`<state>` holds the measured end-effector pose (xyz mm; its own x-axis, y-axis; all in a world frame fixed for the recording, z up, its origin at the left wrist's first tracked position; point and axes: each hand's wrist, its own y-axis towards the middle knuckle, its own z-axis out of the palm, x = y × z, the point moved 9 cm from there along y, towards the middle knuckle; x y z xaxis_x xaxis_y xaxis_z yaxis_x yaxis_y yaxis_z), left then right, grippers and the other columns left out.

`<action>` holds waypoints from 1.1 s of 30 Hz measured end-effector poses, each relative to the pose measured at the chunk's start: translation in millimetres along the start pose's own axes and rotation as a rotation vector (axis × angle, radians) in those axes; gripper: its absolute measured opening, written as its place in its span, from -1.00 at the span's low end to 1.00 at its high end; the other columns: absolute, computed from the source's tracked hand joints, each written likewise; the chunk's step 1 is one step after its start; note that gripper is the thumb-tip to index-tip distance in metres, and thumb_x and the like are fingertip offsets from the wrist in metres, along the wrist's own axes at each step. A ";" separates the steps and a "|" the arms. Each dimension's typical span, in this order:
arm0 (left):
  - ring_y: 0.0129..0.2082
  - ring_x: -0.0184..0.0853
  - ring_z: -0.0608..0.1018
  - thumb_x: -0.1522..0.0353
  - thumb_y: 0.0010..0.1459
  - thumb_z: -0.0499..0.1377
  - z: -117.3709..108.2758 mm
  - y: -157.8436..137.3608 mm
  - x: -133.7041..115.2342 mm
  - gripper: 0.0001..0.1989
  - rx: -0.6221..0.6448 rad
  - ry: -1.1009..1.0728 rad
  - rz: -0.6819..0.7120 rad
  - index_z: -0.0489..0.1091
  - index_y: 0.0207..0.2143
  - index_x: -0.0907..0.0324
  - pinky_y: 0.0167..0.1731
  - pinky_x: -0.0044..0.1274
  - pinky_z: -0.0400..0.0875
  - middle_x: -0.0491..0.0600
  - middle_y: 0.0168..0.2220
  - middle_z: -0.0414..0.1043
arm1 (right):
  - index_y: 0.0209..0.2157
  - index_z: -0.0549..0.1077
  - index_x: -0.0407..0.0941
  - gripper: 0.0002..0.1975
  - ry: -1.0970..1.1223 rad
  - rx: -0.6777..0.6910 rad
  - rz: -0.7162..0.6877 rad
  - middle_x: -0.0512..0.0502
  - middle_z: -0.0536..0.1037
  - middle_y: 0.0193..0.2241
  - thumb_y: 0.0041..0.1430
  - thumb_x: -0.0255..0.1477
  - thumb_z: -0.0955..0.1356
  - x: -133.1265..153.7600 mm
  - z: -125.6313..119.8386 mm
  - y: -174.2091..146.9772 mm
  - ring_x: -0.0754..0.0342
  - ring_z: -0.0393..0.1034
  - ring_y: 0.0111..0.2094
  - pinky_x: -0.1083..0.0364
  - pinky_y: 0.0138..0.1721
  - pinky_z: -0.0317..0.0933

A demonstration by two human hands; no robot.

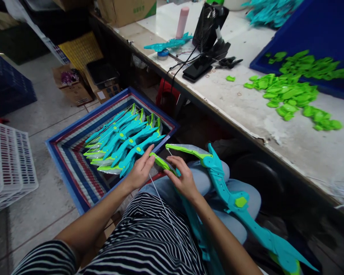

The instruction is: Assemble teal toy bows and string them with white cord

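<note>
A turquoise toy bow (196, 223) with a lime-green limb (160, 162) lies across my lap, partly under my right forearm. My left hand (140, 172) is closed at the limb's tip, fingers together. A white string (165, 212) runs from it down over the striped shirt. The fingers of my right hand (182, 178) curl round the same limb further down. Beside it, a second toy bow (232, 200) with a green hexagonal piece rests over my knees, held by neither hand. Its upper limb has a clear film-like edge.
To the left, a blue-rimmed crate (65, 179) with striped lining holds several strung bows (126, 139). On the worktable (232, 110) are green plastic pieces (289, 93), a phone (197, 68), a pink bottle (182, 22) and a blue bin (312, 34). White baskets (10, 164) stand at far left.
</note>
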<state>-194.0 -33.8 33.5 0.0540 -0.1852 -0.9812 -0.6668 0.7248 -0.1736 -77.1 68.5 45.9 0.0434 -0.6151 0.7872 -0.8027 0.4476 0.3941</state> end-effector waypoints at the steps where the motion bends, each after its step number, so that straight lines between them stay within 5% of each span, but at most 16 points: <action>1: -0.23 -0.26 0.46 0.12 0.19 0.08 1.2 0.2 -1.6 -0.45 0.007 0.011 0.011 0.27 0.15 0.20 -0.18 -0.45 0.35 0.03 -0.28 0.45 | -0.04 0.39 -0.06 -0.73 -0.021 -0.029 -0.034 -0.19 0.45 -0.13 0.22 -0.39 0.32 8.0 -2.9 6.2 -0.02 0.36 -0.07 -0.03 -0.07 0.31; 6: -0.12 -0.21 0.46 0.16 0.21 0.05 2.5 1.5 -9.6 -0.54 0.009 0.089 0.058 0.34 0.08 0.20 -0.11 -0.42 0.35 0.06 -0.15 0.46 | -0.18 0.45 -0.11 -0.85 -0.082 -0.027 -0.253 -0.12 0.50 -0.32 0.27 -0.44 0.27 50.2 -0.9 41.2 0.08 0.39 -0.27 0.09 -0.22 0.34; 11: -0.25 -0.28 0.48 0.22 0.21 0.05 0.8 4.6 -10.5 -0.65 0.006 0.150 0.057 0.42 -0.08 0.22 -0.21 -0.48 0.36 0.02 -0.23 0.48 | -0.35 0.47 -0.12 -0.80 -0.202 0.058 -0.359 -0.11 0.52 -0.36 0.28 -0.46 0.23 65.4 3.1 52.1 0.10 0.40 -0.33 0.12 -0.27 0.32; 14: -0.21 -0.30 0.47 0.30 0.18 0.05 -2.3 5.6 -20.6 -0.74 -0.022 0.140 0.137 0.42 -0.15 0.20 -0.19 -0.49 0.35 0.02 -0.20 0.45 | -0.42 0.46 -0.11 -0.79 -0.250 0.050 -0.264 -0.09 0.51 -0.43 0.24 -0.47 0.24 51.7 -7.1 57.7 0.10 0.39 -0.38 0.13 -0.32 0.29; 19: -0.21 -0.29 0.46 0.36 0.05 0.13 9.7 5.3 -49.1 -0.87 0.054 0.186 0.314 0.48 -0.43 0.17 -0.10 -0.46 0.30 0.00 -0.31 0.44 | -0.51 0.43 -0.11 -0.83 -0.175 -0.229 0.001 -0.04 0.49 -0.51 0.16 -0.48 0.29 32.9 -40.0 69.7 0.10 0.38 -0.45 0.13 -0.41 0.27; 22: -0.21 -0.25 0.47 0.27 0.02 0.18 10.9 12.1 -44.2 -0.81 0.038 0.035 0.169 0.49 -0.47 0.21 -0.10 -0.42 0.30 0.03 -0.33 0.45 | -0.46 0.44 -0.10 -0.85 -0.165 -0.334 -0.088 -0.07 0.50 -0.45 0.17 -0.51 0.29 59.9 -37.6 61.7 0.06 0.39 -0.36 0.06 -0.31 0.31; 26: -0.25 -0.23 0.49 0.18 -0.02 0.21 8.7 15.8 -30.3 -0.72 0.064 -0.210 -0.079 0.47 -0.47 0.25 -0.13 -0.38 0.33 0.05 -0.34 0.49 | -0.37 0.45 -0.08 -0.85 -0.143 -0.259 -0.304 -0.11 0.49 -0.35 0.16 -0.58 0.29 93.8 -10.8 37.8 0.03 0.38 -0.24 0.01 -0.19 0.33; 33: -0.33 -0.31 0.45 0.37 -0.01 0.17 -21.5 0.2 -84.7 -0.90 -0.112 0.384 0.293 0.44 -0.53 0.18 -0.24 -0.48 0.33 -0.02 -0.40 0.44 | -0.34 0.47 -0.10 -0.86 0.093 -0.231 -0.108 -0.11 0.45 -0.34 0.21 -0.51 0.28 66.9 9.1 31.2 0.09 0.38 -0.31 0.09 -0.27 0.33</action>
<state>-214.7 -32.2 118.3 -0.4113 -0.2313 -0.8817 -0.6900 0.7111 0.1354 -104.6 35.4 106.5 0.1839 -0.6099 0.7709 -0.6340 0.5257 0.5672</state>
